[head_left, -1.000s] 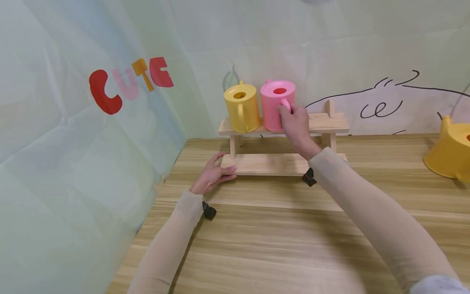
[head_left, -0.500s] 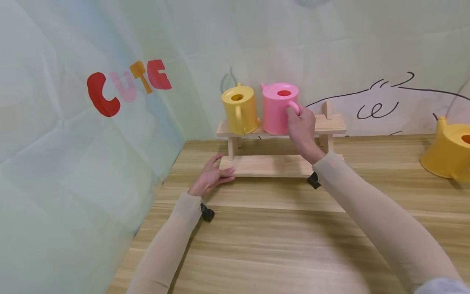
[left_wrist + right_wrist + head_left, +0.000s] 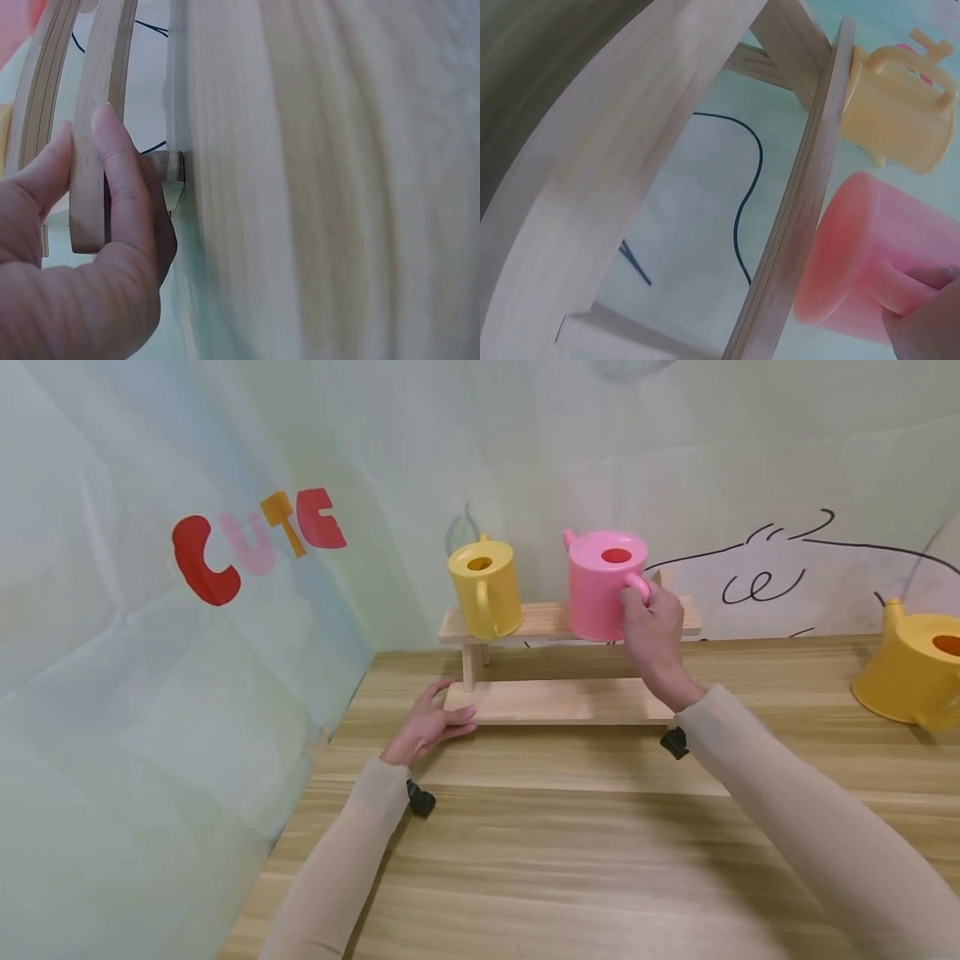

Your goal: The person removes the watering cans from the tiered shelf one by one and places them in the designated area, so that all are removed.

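Note:
My right hand (image 3: 654, 631) grips the handle of a pink watering can (image 3: 596, 593), its fingers curled round it. The can stands upright at the upper board of a two-tier wooden shelf (image 3: 547, 700), right of the middle. In the right wrist view the base of the pink can (image 3: 847, 247) is right at the board's edge. With thumb and fingers, my left hand (image 3: 427, 727) pinches the left end of the lower board. The left wrist view shows that board (image 3: 91, 172) between them. A yellow watering can (image 3: 491, 597) sits on the upper board's left end.
Another yellow watering can (image 3: 911, 668) stands on the wooden table (image 3: 540, 860) at the far right. A fabric backdrop (image 3: 562, 452) with the letters CUTE hangs close behind the shelf and along the left side.
My right hand has moved to the right along the upper board with the pink watering can, widening its gap from the yellow one. The left hand stays on the lower board.

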The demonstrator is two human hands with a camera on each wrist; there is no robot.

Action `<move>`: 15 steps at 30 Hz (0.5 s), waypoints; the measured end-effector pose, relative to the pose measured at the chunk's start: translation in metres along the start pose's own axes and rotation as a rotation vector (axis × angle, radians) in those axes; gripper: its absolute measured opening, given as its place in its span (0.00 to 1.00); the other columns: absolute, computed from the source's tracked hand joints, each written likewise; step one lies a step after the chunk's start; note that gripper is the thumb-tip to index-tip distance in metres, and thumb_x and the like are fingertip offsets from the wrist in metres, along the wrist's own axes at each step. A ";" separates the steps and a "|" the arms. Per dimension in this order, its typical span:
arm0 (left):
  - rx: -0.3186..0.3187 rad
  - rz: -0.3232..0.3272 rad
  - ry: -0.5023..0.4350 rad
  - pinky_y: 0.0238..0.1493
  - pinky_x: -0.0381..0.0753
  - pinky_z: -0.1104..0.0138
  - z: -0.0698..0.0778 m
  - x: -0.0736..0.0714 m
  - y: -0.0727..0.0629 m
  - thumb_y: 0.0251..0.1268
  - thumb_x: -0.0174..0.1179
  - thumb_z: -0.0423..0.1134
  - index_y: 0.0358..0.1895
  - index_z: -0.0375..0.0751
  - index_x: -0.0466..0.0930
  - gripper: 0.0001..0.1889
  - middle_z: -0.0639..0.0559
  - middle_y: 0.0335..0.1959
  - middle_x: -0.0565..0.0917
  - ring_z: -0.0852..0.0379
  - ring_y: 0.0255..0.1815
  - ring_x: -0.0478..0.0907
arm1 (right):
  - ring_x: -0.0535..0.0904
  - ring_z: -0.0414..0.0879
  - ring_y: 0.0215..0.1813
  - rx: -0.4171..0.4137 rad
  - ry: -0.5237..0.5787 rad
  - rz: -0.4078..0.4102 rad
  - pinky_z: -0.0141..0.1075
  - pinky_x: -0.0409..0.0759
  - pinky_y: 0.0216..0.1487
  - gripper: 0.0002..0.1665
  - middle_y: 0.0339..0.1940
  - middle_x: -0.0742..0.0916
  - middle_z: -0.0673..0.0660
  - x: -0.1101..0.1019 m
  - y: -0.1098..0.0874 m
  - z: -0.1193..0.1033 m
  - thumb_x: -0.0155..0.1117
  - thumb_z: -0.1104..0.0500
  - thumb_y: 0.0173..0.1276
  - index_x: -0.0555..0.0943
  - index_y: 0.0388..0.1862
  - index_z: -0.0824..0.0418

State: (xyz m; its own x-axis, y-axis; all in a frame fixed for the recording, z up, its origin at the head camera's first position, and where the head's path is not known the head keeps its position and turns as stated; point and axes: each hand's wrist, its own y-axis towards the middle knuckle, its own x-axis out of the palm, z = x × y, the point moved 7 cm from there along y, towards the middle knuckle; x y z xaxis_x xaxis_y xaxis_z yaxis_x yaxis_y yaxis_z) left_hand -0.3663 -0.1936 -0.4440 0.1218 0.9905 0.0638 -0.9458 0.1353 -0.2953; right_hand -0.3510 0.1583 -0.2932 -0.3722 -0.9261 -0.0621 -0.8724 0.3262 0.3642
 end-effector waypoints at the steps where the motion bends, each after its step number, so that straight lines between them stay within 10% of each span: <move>1: 0.001 -0.001 0.001 0.45 0.96 0.71 0.000 0.000 0.000 0.79 0.60 0.22 0.90 0.49 0.45 0.46 0.35 0.61 0.71 0.60 0.36 0.88 | 0.69 0.43 0.27 -0.002 0.003 0.016 0.29 0.64 0.23 0.22 0.17 0.70 0.44 -0.005 0.000 0.001 0.50 0.57 0.79 0.64 0.21 0.57; 15: 0.006 -0.005 -0.010 0.43 0.96 0.71 0.000 0.002 0.000 0.79 0.60 0.22 0.91 0.47 0.43 0.47 0.33 0.66 0.71 0.61 0.34 0.89 | 0.66 0.39 0.22 0.048 -0.019 0.140 0.28 0.64 0.20 0.23 0.14 0.71 0.41 -0.090 0.000 0.021 0.47 0.57 0.81 0.66 0.20 0.56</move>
State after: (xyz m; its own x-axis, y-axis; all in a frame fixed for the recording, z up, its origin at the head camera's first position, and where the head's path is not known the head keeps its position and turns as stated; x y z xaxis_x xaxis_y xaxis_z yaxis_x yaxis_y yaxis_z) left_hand -0.3662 -0.1920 -0.4439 0.1237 0.9895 0.0746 -0.9470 0.1402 -0.2889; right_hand -0.3244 0.2452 -0.3073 -0.4968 -0.8673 -0.0311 -0.8255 0.4612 0.3253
